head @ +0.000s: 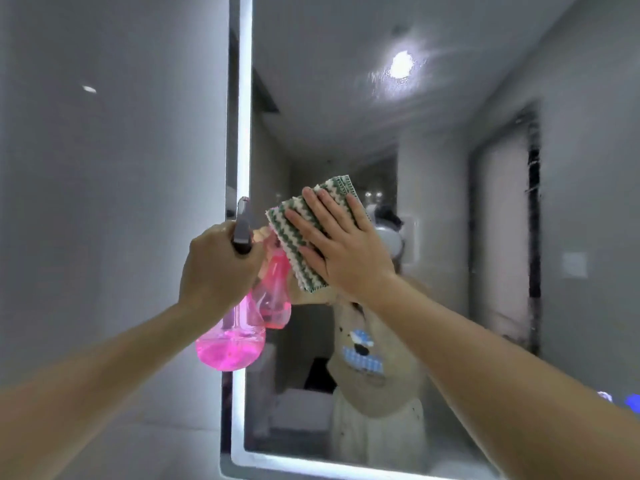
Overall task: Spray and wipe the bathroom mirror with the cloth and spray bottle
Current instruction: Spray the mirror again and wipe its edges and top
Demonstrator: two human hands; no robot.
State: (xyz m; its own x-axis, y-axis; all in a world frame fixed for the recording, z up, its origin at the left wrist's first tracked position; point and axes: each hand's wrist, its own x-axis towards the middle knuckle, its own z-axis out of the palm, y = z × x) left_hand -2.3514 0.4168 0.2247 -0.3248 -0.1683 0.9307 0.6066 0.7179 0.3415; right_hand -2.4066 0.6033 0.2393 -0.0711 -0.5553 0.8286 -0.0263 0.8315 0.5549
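Observation:
The bathroom mirror (433,140) fills the right of the view, with a lit strip along its left and bottom edges. My right hand (341,244) lies flat with straight fingers on a folded green-and-white striped cloth (294,233), pressing it against the glass near the mirror's left side. My left hand (216,268) grips the neck and grey trigger head of a pink spray bottle (230,341), held up just in front of the mirror's left edge. Pink liquid sits in the bottle's bulb. The bottle's reflection shows beside the cloth.
A plain grey wall (104,202) lies left of the mirror. The glass reflects a person, a ceiling light and a dark doorway; faint streaks show on the upper glass. Small blue and purple objects (628,403) peek in at the right edge.

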